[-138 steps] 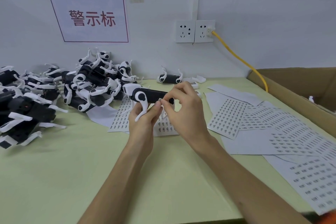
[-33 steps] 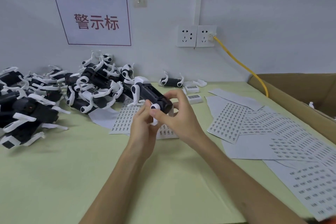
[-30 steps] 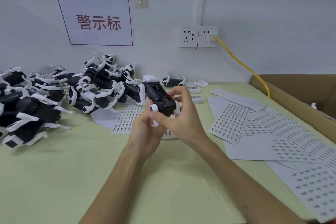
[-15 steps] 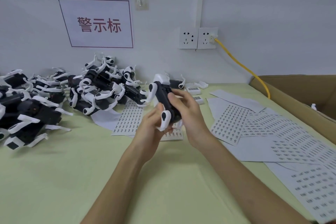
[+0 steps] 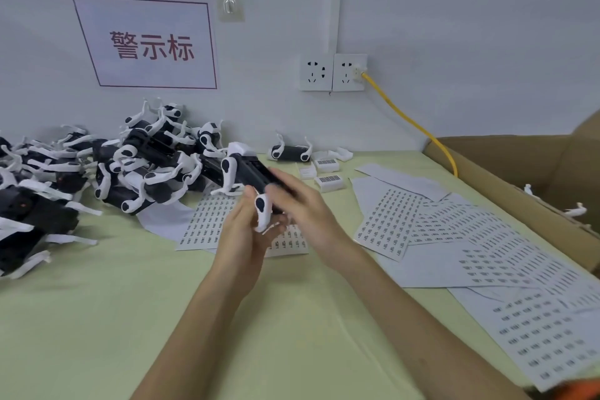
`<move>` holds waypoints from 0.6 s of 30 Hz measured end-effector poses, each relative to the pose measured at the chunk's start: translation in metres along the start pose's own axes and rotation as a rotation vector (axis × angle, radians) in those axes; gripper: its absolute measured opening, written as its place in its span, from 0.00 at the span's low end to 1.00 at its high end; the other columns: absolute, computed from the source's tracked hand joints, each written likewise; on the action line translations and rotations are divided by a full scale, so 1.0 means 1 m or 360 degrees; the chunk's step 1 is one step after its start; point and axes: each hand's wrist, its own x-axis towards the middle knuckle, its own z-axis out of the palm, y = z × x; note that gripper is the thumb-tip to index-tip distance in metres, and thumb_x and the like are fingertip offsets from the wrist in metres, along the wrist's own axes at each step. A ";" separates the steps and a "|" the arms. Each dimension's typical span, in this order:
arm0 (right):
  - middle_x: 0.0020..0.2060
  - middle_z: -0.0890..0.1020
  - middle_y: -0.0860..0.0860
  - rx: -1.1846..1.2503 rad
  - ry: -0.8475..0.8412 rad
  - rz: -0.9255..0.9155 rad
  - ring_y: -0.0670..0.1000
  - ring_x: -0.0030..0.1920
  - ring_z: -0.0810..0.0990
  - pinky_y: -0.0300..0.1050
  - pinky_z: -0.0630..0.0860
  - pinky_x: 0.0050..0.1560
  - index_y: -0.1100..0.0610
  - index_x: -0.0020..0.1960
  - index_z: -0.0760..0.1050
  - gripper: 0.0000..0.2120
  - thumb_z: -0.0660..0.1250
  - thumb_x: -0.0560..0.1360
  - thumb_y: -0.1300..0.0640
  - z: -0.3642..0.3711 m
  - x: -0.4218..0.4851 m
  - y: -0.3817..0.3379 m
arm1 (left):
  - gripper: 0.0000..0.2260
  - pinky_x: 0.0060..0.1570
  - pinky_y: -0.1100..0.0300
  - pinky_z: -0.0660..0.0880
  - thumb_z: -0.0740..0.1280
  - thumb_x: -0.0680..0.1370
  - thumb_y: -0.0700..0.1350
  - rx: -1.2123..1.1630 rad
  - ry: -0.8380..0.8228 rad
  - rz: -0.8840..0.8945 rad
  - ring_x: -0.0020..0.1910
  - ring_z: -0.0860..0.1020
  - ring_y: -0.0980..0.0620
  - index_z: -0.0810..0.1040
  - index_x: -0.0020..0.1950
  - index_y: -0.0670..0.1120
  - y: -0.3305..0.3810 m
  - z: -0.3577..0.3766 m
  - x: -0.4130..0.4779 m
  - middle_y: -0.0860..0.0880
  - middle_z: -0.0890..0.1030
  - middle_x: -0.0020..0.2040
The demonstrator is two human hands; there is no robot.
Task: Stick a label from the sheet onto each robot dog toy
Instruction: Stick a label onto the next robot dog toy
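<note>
A black-and-white robot dog toy (image 5: 248,172) is held above the table between both hands, its head end pointing away to the upper left. My left hand (image 5: 242,230) cups its near end from below, beside a white leg. My right hand (image 5: 302,204) lies over the black body with the fingers laid along it, blurred by motion. A label sheet (image 5: 211,224) lies flat under the hands. Whether a label is on the toy cannot be seen.
A heap of robot dog toys (image 5: 97,172) fills the table's left side. One lone toy (image 5: 290,151) and small barcode boxes (image 5: 329,180) sit near the wall. More label sheets (image 5: 454,237) spread to the right. An open cardboard box (image 5: 519,172) stands at the right edge.
The toy has been turned in the hands from crosswise to pointing away. My right hand has slid onto the top of its body. The left hand now supports the near end.
</note>
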 end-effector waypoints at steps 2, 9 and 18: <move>0.61 0.82 0.40 -0.0288 0.0011 -0.0055 0.37 0.59 0.80 0.35 0.74 0.63 0.43 0.74 0.71 0.27 0.73 0.77 0.49 0.008 -0.003 0.006 | 0.24 0.52 0.57 0.80 0.65 0.78 0.59 0.0012 0.0101 0.0036 0.59 0.84 0.50 0.80 0.69 0.47 0.000 -0.002 0.001 0.48 0.85 0.60; 0.63 0.82 0.42 -0.0401 0.0288 -0.0205 0.36 0.61 0.79 0.38 0.75 0.66 0.49 0.73 0.75 0.30 0.78 0.73 0.52 0.012 -0.008 0.012 | 0.21 0.54 0.55 0.81 0.65 0.80 0.57 -0.0062 0.0135 -0.0064 0.63 0.82 0.51 0.78 0.72 0.53 -0.001 -0.005 0.002 0.51 0.85 0.61; 0.64 0.81 0.42 -0.0443 0.0143 -0.0187 0.34 0.50 0.79 0.31 0.73 0.54 0.43 0.78 0.66 0.28 0.68 0.81 0.55 0.000 0.001 0.014 | 0.13 0.59 0.49 0.81 0.62 0.86 0.47 0.0144 -0.0032 -0.0218 0.61 0.83 0.50 0.81 0.68 0.53 -0.007 -0.004 0.002 0.50 0.84 0.63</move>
